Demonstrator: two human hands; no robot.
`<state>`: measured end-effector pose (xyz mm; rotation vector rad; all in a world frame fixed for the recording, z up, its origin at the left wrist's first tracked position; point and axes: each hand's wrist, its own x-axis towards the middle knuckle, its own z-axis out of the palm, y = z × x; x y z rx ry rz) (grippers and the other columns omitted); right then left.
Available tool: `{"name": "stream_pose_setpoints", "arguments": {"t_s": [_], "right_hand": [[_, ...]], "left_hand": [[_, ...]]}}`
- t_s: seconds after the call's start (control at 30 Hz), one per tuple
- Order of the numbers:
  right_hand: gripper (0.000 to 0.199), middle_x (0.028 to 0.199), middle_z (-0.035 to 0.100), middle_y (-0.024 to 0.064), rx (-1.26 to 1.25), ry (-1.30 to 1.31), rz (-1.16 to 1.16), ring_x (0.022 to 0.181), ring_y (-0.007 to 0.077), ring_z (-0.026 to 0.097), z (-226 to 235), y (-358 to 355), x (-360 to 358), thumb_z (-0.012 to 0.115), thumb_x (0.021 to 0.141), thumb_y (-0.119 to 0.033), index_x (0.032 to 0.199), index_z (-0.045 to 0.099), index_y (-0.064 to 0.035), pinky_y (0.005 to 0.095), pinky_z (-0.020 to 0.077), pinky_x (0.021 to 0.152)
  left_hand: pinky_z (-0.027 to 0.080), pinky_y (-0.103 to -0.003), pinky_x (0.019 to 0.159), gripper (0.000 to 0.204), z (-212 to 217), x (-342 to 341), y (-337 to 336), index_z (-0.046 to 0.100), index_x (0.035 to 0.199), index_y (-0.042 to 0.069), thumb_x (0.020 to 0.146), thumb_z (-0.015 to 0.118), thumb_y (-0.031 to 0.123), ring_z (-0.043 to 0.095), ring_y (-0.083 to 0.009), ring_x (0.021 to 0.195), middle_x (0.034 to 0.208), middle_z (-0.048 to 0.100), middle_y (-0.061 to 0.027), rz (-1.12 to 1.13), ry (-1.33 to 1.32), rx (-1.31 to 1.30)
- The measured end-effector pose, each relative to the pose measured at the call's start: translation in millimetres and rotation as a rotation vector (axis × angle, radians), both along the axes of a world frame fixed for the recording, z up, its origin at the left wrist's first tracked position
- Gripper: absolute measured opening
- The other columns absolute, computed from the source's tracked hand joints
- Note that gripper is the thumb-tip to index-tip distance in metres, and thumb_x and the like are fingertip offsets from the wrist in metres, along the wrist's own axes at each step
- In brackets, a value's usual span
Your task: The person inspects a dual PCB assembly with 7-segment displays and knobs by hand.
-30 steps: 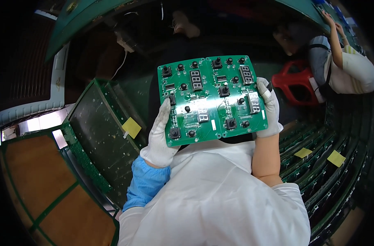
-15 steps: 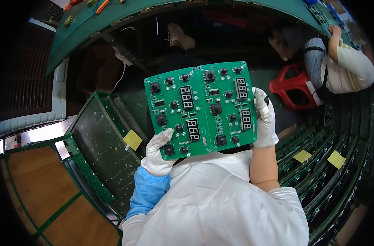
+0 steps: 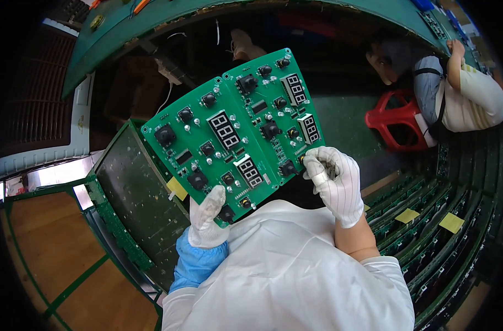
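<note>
A green circuit board [image 3: 270, 168], made of two joined halves, is tilted up in front of me. It carries black buttons, small clear LEDs and several white-framed digit displays [image 3: 224, 130]. In a white glove, my left hand [image 3: 208, 218] grips its lower left corner, thumb on the front face. My right hand [image 3: 337, 185], also gloved in white, is at the lower right corner. Its fingers are curled into a pinch beside a small black-and-yellow button [image 3: 302, 159]; whatever lies between the fingertips is hidden.
Racks of upright boards [image 3: 422, 237] with yellow notes stand at right. A dark green panel [image 3: 144, 204] and brown-panelled frame [image 3: 58, 243] are at left. A green bench [image 3: 168, 16] crosses the far side. Another person sits by a red stool [image 3: 392, 121] at far right.
The board has turned counter-clockwise and shifted left and upward. My right hand has left the board's right edge and come round to its lower right corner, fingers now pinched.
</note>
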<state>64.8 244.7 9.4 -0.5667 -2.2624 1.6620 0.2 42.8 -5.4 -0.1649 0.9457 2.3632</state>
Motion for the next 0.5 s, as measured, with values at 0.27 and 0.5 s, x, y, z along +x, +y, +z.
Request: {"name": "stream_pose_setpoints", "arguments": {"t_s": [0.27, 0.5], "right_hand": [[0.006, 0.062, 0.058, 0.009, 0.005, -0.114, 0.108, 0.042, 0.0114, 0.051, -2, -4, -9, 0.055, 0.074, 0.002, 0.079, 0.052, 0.0024, 0.0224, 0.0409, 0.042], [0.005, 0.061, 0.058, 0.0092, -0.141, -0.264, 0.144, 0.044, 0.0112, 0.053, 4, 5, -7, 0.052, 0.075, -0.002, 0.077, 0.053, 0.0031, 0.0215, 0.0411, 0.039]], "left_hand": [[0.054, -0.041, 0.07, 0.04, -8, 10, -18, 0.04, 0.119, 0.005, 0.08, 0.046, 0.007, 0.059, -0.0253, 0.089, 0.107, 0.054, -0.0121, 0.083, 0.017, -0.155], [0.054, -0.04, 0.069, 0.032, 8, 6, -9, 0.047, 0.112, 0.004, 0.081, 0.048, 0.011, 0.059, -0.0252, 0.089, 0.104, 0.056, -0.0127, 0.039, 0.025, -0.114]]}}
